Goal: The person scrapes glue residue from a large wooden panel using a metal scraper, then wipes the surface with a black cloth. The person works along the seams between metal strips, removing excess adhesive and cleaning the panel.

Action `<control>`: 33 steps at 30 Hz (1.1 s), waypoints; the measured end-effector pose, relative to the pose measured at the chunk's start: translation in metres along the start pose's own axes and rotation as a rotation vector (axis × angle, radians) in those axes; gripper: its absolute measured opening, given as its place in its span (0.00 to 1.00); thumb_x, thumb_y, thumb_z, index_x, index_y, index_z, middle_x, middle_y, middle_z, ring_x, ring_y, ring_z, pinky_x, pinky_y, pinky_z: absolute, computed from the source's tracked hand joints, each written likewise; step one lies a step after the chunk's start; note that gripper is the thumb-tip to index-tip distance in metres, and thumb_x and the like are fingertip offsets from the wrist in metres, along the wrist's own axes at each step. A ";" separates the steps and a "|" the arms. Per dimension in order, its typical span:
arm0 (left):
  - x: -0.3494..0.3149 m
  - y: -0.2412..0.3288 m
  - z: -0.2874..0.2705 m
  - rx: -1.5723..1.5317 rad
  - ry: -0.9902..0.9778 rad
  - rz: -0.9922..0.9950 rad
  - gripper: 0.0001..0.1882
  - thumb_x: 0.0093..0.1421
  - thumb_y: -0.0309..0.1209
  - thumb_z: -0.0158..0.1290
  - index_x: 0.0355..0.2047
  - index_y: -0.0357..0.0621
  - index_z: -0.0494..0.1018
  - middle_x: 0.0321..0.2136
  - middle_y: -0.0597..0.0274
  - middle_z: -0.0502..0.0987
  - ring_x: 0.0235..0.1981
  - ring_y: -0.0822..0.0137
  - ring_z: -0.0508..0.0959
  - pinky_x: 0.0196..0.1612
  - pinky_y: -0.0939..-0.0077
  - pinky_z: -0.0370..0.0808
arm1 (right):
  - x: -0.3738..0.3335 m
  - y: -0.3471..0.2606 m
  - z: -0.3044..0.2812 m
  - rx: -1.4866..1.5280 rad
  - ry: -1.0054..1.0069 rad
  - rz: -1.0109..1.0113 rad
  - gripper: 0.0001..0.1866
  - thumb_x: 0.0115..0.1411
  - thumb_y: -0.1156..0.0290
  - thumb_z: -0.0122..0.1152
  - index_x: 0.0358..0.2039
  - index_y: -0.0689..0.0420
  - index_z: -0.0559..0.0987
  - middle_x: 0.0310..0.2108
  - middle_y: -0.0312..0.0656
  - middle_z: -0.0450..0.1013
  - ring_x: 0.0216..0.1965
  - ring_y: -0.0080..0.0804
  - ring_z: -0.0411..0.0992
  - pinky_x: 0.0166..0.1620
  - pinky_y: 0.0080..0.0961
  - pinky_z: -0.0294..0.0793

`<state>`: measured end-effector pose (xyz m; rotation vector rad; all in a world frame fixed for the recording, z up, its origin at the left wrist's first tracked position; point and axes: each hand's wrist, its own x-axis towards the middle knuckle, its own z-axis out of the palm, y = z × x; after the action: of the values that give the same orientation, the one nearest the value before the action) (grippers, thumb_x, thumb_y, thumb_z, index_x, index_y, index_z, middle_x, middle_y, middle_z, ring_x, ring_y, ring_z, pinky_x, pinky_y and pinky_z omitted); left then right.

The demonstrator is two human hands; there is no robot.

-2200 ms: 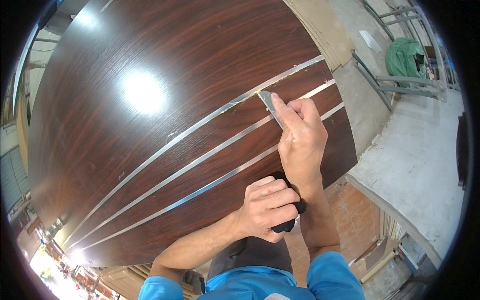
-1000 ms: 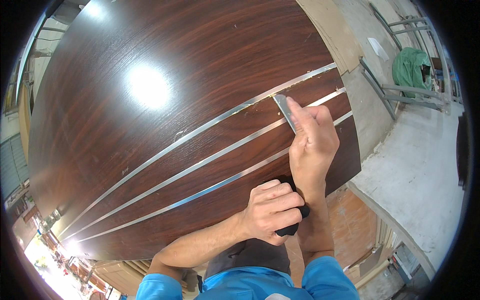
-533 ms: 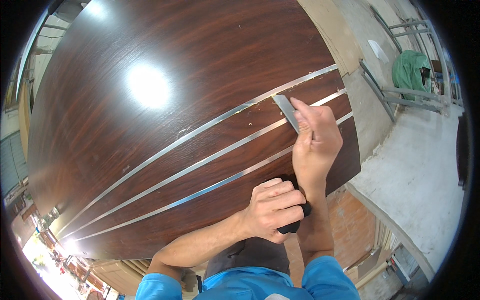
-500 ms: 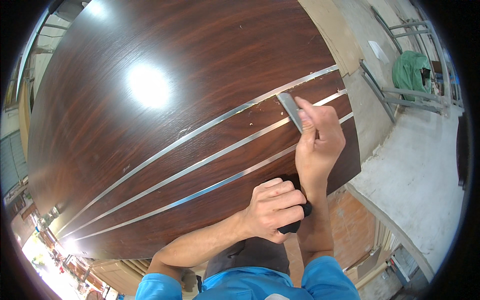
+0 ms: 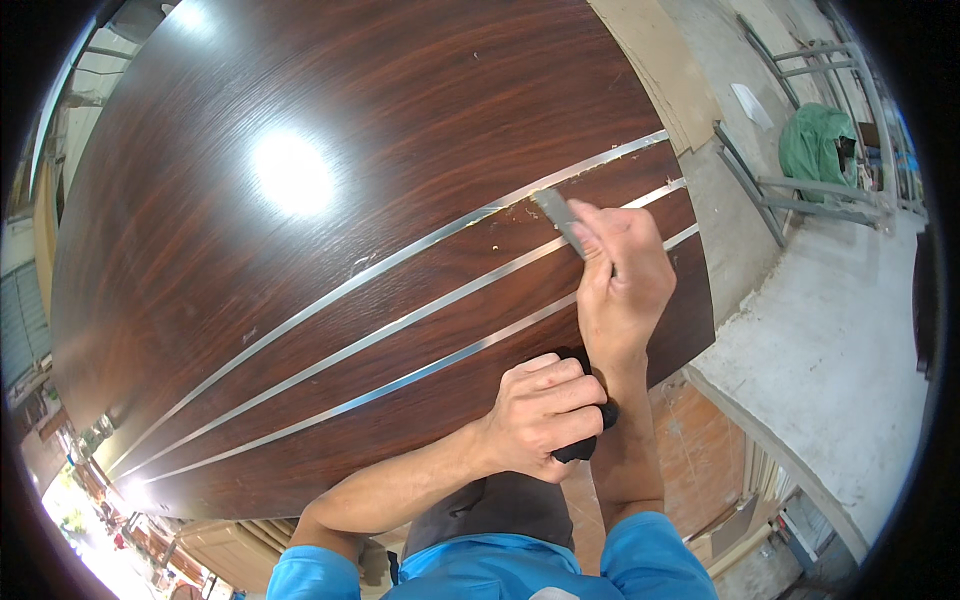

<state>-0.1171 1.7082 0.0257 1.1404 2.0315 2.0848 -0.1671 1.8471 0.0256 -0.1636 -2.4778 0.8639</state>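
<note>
A dark brown wood-grain panel (image 5: 420,130) with three inlaid silver strips lies before me. My right hand (image 5: 628,262) grips a flat grey metal scraper (image 5: 558,218), its end at the lower edge of the farthest silver strip (image 5: 425,243). Pale crumbs and shavings lie along that edge and on the wood just below it. Nearer to me, my left hand (image 5: 550,415) is closed around a bunched black cloth (image 5: 582,448) close to my right forearm, beside the panel's near edge. Part of the cloth is hidden by the fingers.
Brown sheets (image 5: 665,75) stick out past the panel's far right edge. Further right are a grey metal frame (image 5: 745,190), a green bag (image 5: 818,145) and a pale ledge (image 5: 800,350). Wooden pieces (image 5: 235,548) stand below the panel at lower left.
My right hand and the scraper have shifted left along the farthest strip. My left hand still clutches the black cloth in nearly the same place.
</note>
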 end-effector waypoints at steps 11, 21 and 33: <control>0.001 -0.001 -0.002 0.001 -0.042 -0.013 0.14 0.29 0.33 0.57 0.22 0.48 0.72 0.30 0.64 0.76 0.26 0.61 0.71 0.26 0.67 0.64 | 0.010 0.020 -0.012 -0.167 0.093 0.101 0.10 0.66 0.78 0.64 0.46 0.53 0.87 0.34 0.39 0.77 0.33 0.31 0.77 0.36 0.29 0.75; 0.001 -0.002 -0.001 0.017 -0.067 -0.020 0.08 0.34 0.32 0.56 0.19 0.48 0.73 0.28 0.60 0.79 0.24 0.61 0.73 0.26 0.68 0.66 | 0.011 0.023 -0.011 -0.099 0.039 0.087 0.08 0.65 0.76 0.67 0.43 0.52 0.87 0.33 0.39 0.76 0.32 0.32 0.76 0.35 0.28 0.75; 0.000 -0.003 0.001 0.025 -0.047 -0.015 0.08 0.34 0.32 0.56 0.18 0.49 0.73 0.27 0.61 0.78 0.23 0.62 0.72 0.25 0.68 0.65 | 0.019 0.038 -0.019 -0.176 0.141 0.296 0.08 0.64 0.76 0.63 0.42 0.54 0.87 0.36 0.42 0.77 0.35 0.40 0.78 0.38 0.35 0.78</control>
<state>-0.1178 1.7099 0.0232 1.1619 2.0451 2.0113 -0.1765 1.8927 0.0230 -0.6441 -2.4292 0.7189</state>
